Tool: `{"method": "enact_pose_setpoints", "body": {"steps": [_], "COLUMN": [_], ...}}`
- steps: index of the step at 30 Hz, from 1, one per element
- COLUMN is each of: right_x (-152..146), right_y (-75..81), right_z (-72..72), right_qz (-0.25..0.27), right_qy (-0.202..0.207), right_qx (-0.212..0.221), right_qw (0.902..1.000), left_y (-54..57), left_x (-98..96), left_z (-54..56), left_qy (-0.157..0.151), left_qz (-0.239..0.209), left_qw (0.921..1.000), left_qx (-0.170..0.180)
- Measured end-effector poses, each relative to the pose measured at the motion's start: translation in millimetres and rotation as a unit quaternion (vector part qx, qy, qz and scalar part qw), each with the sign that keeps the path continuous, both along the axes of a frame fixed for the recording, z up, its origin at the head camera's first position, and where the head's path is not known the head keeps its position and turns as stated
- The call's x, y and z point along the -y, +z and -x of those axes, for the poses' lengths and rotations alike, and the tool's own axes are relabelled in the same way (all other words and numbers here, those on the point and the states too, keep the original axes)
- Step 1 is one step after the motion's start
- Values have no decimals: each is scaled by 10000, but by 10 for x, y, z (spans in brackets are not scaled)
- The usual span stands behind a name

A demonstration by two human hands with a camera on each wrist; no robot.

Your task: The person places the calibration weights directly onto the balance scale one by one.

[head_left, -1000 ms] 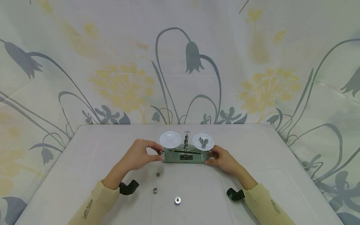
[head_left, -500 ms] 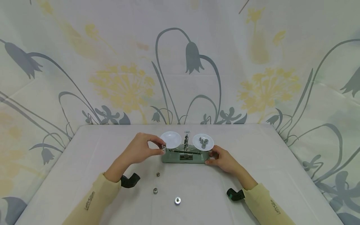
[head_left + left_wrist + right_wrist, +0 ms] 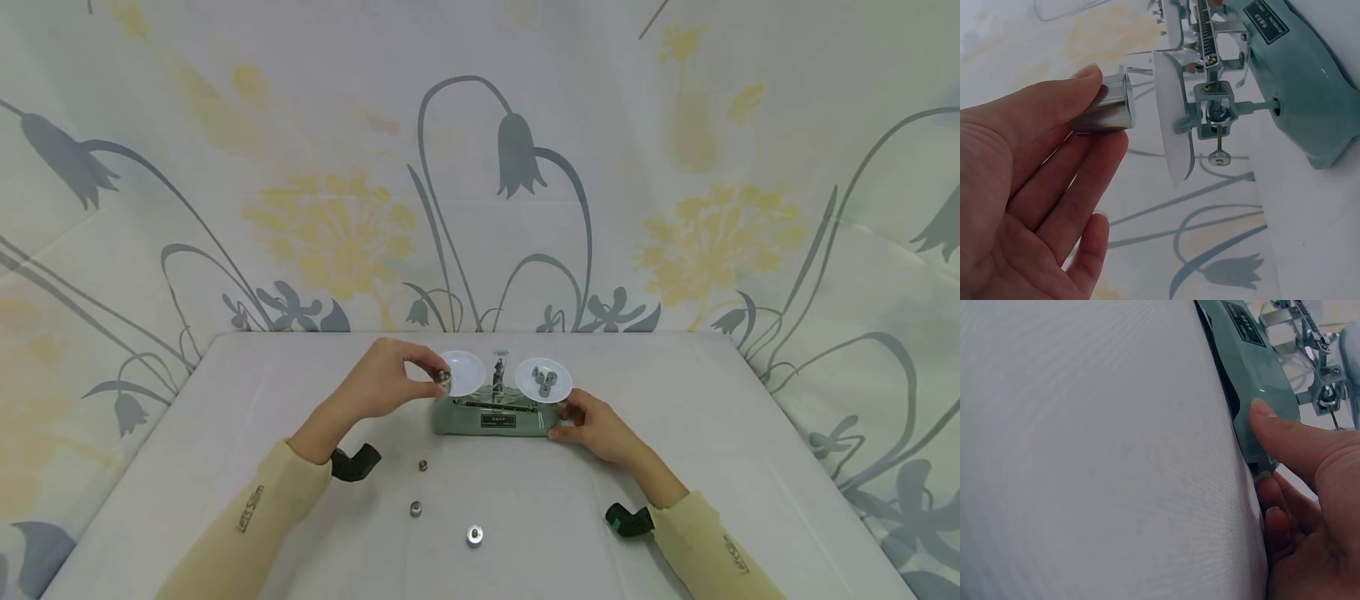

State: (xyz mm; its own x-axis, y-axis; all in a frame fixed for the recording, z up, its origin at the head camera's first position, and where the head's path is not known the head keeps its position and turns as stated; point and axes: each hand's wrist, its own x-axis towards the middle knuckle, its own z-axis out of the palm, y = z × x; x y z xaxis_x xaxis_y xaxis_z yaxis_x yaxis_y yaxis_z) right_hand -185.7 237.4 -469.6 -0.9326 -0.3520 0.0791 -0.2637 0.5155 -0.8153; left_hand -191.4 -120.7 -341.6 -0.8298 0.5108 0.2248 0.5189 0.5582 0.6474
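Note:
A green balance scale [image 3: 498, 422] with two white pans stands toward the back of the table. My left hand [image 3: 382, 382] pinches a shiny cylindrical metal weight [image 3: 1105, 107] between thumb and fingers. It holds the weight at the near-left rim of the left pan [image 3: 467, 372]; in the left wrist view a small gap shows between weight and pan. Several small metal weights [image 3: 545, 388] sit on the right pan [image 3: 564, 385]. My right hand [image 3: 596, 423] grips the right end of the scale's base, thumb on the front face and fingers curled at the end, as the right wrist view shows.
Three loose metal weights stand on the white table in front of the scale: a tiny one [image 3: 423, 466], a small one [image 3: 416, 508] and a larger one [image 3: 475, 536]. A floral curtain [image 3: 480, 208] hangs behind the table. Black wrist devices [image 3: 356, 462] sit at the cuffs.
My left hand has lifted the weight from beside the left end of the scale's base, up and rightward to the left pan's rim. My right hand keeps its hold on the base.

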Motion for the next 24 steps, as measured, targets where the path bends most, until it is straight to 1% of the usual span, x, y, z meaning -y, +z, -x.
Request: {"method": "enact_pose_setpoints", "body": {"steps": [10, 16, 24], "right_x": [9, -3, -3], "right_y": [4, 21, 4], "right_z": [-2, -12, -4], "right_qz": [27, -29, 43], "right_qy": [-16, -39, -35], "right_qx": [-61, 5, 18], "right_qw": [10000, 10000, 10000], "left_y": [10, -7, -34], "left_x": [-61, -102, -136], "left_z": [90, 165, 239], "left_qy": [-42, -64, -132], "left_qz": [67, 169, 167], "left_qw": [9999, 9998, 9997], "left_qx": [134, 95, 148]}}
